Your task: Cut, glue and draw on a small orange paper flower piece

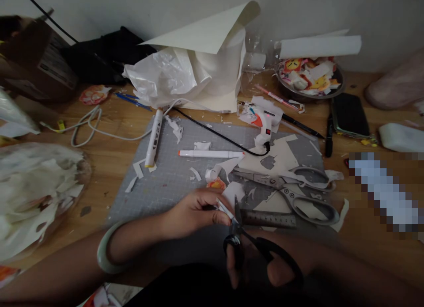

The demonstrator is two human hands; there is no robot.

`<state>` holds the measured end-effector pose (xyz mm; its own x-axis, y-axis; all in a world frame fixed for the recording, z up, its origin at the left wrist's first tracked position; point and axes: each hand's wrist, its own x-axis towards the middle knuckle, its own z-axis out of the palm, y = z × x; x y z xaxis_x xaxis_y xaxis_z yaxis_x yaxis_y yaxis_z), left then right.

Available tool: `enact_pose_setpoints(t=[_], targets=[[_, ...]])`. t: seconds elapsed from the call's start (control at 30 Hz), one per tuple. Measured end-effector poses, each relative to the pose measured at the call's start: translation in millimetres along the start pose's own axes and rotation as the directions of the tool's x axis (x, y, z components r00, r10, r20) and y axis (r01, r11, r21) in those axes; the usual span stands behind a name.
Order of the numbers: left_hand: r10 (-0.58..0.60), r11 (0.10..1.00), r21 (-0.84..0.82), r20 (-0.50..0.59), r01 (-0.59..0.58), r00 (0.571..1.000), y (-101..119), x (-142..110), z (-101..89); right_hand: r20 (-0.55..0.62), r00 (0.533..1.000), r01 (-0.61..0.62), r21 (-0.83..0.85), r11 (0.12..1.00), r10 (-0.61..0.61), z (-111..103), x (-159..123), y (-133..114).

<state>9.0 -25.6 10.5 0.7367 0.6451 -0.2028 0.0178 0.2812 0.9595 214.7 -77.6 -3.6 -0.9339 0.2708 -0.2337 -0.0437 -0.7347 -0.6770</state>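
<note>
My left hand [195, 212] pinches a small white paper piece [224, 208] over the grey cutting mat [172, 179]; a pale green bangle [106, 254] sits on that wrist. My right hand [265, 271] grips small black-handled scissors [241, 236], fingers through the loops, blades pointing up at the paper piece. Both hands meet at the near edge of the mat. A small orange-and-white cutout [216, 183] lies just beyond my left fingers.
Large grey scissors [294, 190], a metal ruler [268, 218], two white markers [154, 139] [210, 153], a white glue gun [265, 126] with black cord and paper scraps lie on the mat. A bowl of cutouts [309, 77], a phone [350, 115] and white sheets [205, 64] sit behind.
</note>
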Motion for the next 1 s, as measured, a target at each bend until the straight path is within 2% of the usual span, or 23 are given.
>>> enact_pose_setpoints(t=[0.17, 0.3, 0.43, 0.67, 1.0], targets=[[0.058, 0.994, 0.087, 0.029, -0.060, 0.998, -2.2, 0.8, 1.6, -0.028, 0.999, -0.024, -0.052, 0.998, 0.022, 3.9, -0.8, -1.5], [0.048, 0.991, 0.122, 0.012, -0.049, 0.999, -3.9, 1.9, 1.7, -0.095, 0.995, 0.022, 0.013, 1.000, -0.021, 9.9, -2.3, -3.6], [0.062, 0.990, 0.123, 0.031, -0.065, 0.998, -4.5, 2.1, 1.7, -0.078, 0.997, 0.028, -0.001, 1.000, -0.028, 8.7, -2.4, -4.8], [0.110, 0.975, 0.188, 0.066, -0.121, 0.992, -4.7, 0.7, 1.1, -0.108, 0.992, -0.082, -0.106, 0.991, 0.071, 0.4, 0.6, -2.4], [0.140, 0.946, 0.284, 0.086, -0.159, 0.986, -5.7, -0.8, -0.9, -0.194, 0.962, -0.219, -0.134, 0.966, 0.191, 1.8, 0.0, -2.1]])
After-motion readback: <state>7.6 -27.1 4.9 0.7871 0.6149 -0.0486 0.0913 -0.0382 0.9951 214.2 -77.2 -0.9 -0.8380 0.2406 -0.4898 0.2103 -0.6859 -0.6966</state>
